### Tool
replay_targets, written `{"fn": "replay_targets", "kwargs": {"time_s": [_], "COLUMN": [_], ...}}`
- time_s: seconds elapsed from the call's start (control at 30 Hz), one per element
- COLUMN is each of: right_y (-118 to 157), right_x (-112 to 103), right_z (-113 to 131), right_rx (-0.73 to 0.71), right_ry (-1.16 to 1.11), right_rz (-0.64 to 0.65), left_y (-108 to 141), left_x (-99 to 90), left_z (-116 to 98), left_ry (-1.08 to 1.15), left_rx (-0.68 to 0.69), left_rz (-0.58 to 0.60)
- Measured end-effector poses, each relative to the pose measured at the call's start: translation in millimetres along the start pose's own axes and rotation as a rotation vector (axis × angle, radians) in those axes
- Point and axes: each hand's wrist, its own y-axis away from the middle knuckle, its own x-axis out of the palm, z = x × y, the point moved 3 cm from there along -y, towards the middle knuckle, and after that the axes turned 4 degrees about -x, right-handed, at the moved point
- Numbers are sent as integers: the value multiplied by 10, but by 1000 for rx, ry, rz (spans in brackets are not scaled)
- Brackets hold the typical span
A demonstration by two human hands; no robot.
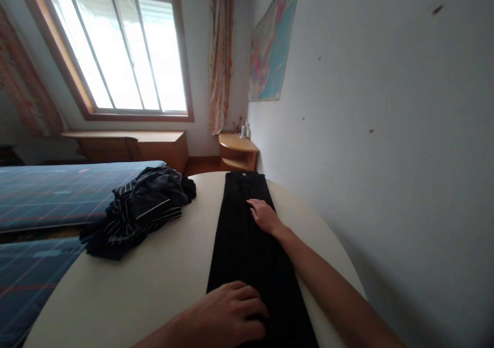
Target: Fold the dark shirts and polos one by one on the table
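Observation:
A pair of black trousers [241,235] lies lengthwise on the round cream table [165,286], its waistband with a small white label at the far edge. My right hand [264,216] rests on the upper part of the trousers, fingers stretched out and pointing left. Nearer to me, my left hand [235,312] lies over the lower part, its fingers loosely bent and a little apart. No cloth shows gripped in either hand. The lower end of the trousers runs out of view at the bottom.
A heap of dark striped clothes [146,204] sits on the table's left side. Beyond it are blue checked mattresses [69,193]. A white wall [370,193] rises close on the right. A wooden corner shelf [238,143] and a low desk [162,137] stand at the back.

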Motion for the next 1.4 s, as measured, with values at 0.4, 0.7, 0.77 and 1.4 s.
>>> {"fn": "replay_targets", "kwargs": {"time_s": [0.4,0.7,0.77,1.4], "right_y": [-384,-260,-239,-193], "right_x": [11,-69,-82,-105], "right_z": [88,83,100,193], "right_rx": [258,15,6,-58], "right_ry": [100,-73,-85,-163], "right_rz": [100,177,171,144], "left_y": [115,103,121,132], "left_x": [372,51,24,-25], "left_z": [31,131,174,176], "left_ry": [362,168,181,295], "left_rx": [-124,-262,-348,-408], "left_rz": [166,142,192,275]}}
